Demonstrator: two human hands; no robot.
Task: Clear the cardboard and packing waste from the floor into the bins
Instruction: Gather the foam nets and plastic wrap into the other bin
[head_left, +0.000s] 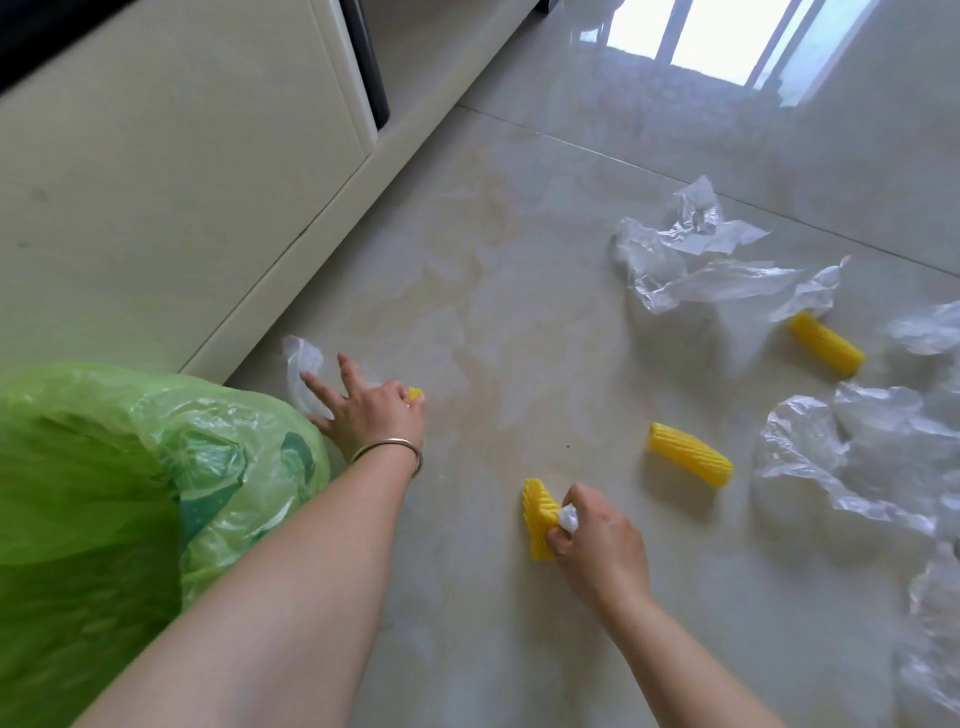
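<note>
Cream cabinet (171, 171) along the wall, far side of the bin. Pale glossy tiles (467, 291) underfoot, window glare at the top.

Bin with green liner (104, 467) at near left: the landmark. Liner mouth bulging, something dark green showing through it.

Clear plastic sheets: one crumpled spread (696, 260) well to the right of the bin and farther off, a bigger heap (883, 457) at the far right edge, running out of view. Small clear scrap (301, 364) just beyond the bin, touching or nearly touching the liner.

Yellow foam sleeves: one (691, 461) right of the bin past the right hand, loose on the tiles; another (827, 343) farther right, one end tucked under the plastic spread.

Left hand (371, 415) just beside the bin, down at the tiles, outer fingers spread straight toward the small scrap, thumb side pinching a yellow bit (414, 393), mostly hidden. Bangle (389, 449) on that wrist.

Right hand (592, 530) to the right of the bin, fingers curled tight round a third foam sleeve (537, 519) and a wad of white plastic (569, 517) together.

Risks, as judged: double load in the right hand likely to shed the wad on the swing to the bin. Light film liable to drift or cling. Slack liner could fold shut and bounce pieces back out. Slick tiles, loose film underfoot.
</note>
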